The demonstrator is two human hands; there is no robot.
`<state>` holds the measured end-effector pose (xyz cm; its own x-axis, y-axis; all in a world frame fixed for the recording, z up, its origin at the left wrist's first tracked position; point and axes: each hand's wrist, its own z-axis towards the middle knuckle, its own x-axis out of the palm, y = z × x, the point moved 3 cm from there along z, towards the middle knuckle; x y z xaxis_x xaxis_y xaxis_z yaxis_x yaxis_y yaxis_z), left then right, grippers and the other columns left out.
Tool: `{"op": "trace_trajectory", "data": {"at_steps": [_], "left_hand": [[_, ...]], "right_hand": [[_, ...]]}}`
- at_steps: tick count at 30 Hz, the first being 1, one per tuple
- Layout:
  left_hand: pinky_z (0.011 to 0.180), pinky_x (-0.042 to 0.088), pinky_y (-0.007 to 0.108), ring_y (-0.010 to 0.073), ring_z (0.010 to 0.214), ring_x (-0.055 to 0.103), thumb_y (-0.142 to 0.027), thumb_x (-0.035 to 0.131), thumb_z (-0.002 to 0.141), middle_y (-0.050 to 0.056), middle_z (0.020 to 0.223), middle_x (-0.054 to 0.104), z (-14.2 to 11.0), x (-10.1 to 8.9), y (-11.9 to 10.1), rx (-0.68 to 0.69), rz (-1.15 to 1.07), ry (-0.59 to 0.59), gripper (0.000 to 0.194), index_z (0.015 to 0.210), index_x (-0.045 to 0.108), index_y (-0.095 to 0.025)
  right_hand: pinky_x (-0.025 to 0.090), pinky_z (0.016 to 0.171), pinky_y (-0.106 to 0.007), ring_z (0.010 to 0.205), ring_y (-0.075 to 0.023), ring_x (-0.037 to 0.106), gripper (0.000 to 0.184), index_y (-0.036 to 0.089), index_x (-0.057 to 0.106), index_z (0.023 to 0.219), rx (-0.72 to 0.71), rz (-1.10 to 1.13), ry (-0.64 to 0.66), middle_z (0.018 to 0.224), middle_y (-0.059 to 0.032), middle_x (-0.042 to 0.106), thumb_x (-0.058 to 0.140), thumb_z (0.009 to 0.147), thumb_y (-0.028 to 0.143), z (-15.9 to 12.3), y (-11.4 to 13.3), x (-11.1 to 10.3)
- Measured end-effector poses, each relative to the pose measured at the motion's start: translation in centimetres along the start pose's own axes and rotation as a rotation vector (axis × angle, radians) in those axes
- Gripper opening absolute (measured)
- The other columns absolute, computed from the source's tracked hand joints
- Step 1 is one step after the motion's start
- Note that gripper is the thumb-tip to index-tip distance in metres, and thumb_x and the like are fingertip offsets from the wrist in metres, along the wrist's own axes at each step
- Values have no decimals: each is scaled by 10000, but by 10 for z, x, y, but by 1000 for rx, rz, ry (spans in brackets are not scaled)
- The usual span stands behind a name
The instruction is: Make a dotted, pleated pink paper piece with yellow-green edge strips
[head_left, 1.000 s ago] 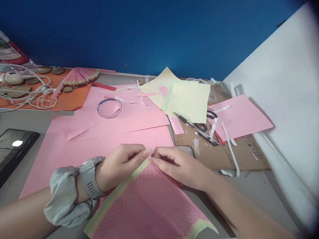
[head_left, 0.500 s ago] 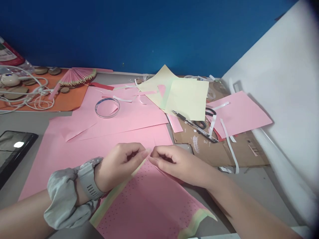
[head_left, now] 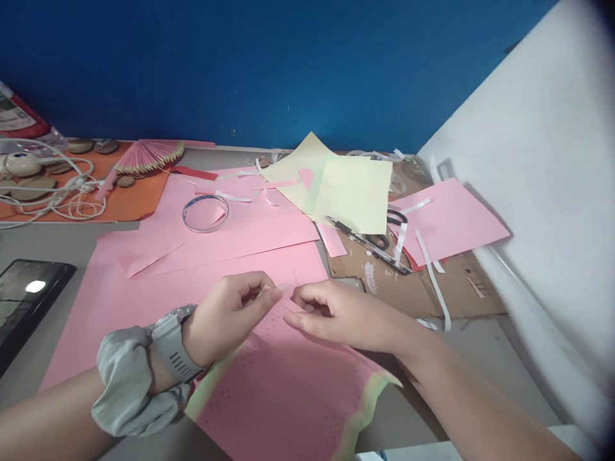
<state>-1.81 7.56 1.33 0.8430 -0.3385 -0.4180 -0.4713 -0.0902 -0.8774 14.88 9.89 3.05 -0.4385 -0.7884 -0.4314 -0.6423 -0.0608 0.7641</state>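
1. Nearest you, your left hand [head_left: 225, 317] is curled, thumb and forefinger closed on the far corner of the dotted pink sheet [head_left: 288, 390]; a grey watch [head_left: 173, 346] and a grey scrunchie [head_left: 125, 390] sit on that wrist.
2. Your right hand [head_left: 336, 314] pinches the same corner from the other side, its fingertips almost meeting the left's, the other fingers loosely bent.
3. The sheet lies flat in front of you on the grey table [head_left: 480, 358], thin and limp, speckled with small dots, with a pale green band along its edges.
4. It looks like you are at the start of a fold or a peel at that corner; I cannot tell which. Either one calls for a light, even grip, since paper this thin will crease or tear if pulled unevenly.
5. Beneath and beyond it lie plain pink sheets [head_left: 202, 275], smooth and matte, with a clear tape ring [head_left: 205, 213] resting on them.
6. To the left is a dark glossy tablet [head_left: 26, 298].
7. To the right, brown cardboard [head_left: 418, 288] carries scissors [head_left: 384, 240], a pen [head_left: 343, 227] and white paper strips [head_left: 432, 275].
8. Farther off lie pale yellow sheets [head_left: 355, 192], a pleated pink fan [head_left: 148, 153] on an orange sheet [head_left: 129, 198], and white cables [head_left: 52, 192].
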Motion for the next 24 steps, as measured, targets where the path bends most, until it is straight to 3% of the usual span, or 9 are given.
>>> {"op": "trace_trajectory", "data": {"at_steps": [2,8,11,16,20,24], "left_hand": [[489,277,216,87,525,296,-425,452,886,-62,575,323,-2,-2,-1,-2,-30,-42,343,648,448,-179],[529,320,223,97,555,363,-413,452,897,-49,598,387,-9,-9,-13,46,-25,-125,330,669,490,-177],[537,323,221,98,566,361,-399,434,906,-48,601,382,-9,-13,-17,71,-37,-85,337,655,475,-178],[507,286,216,92,551,317,-417,472,883,-50,592,377,-5,-15,-14,49,-16,77,313,734,567,-158],[495,265,214,91,536,290,-446,455,887,-58,575,330,-1,-16,-5,21,9,44,349,715,558,-161],[507,277,213,96,546,308,-439,446,891,-55,586,342,1,-15,-1,17,16,20,348,693,531,-166]], "right_hand": [[199,460,-231,537,-91,263,399,210,316,650,21,-22,2,610,68,260,468,871,506,-2,-1,-3],[277,535,-239,621,-109,374,369,212,414,689,-54,21,-29,676,56,383,459,880,524,-4,4,-13],[263,521,-242,604,-110,366,382,213,406,686,-34,18,2,668,55,364,446,881,539,-4,7,-16],[249,514,-243,599,-109,375,377,213,409,682,-51,-43,66,666,55,374,454,876,532,1,12,-18],[262,525,-249,617,-118,403,358,209,476,705,-51,-78,45,669,46,420,432,891,512,1,4,-25],[254,517,-259,618,-124,430,394,206,494,689,0,-125,-88,671,37,446,407,903,526,-5,-9,-30]]}}
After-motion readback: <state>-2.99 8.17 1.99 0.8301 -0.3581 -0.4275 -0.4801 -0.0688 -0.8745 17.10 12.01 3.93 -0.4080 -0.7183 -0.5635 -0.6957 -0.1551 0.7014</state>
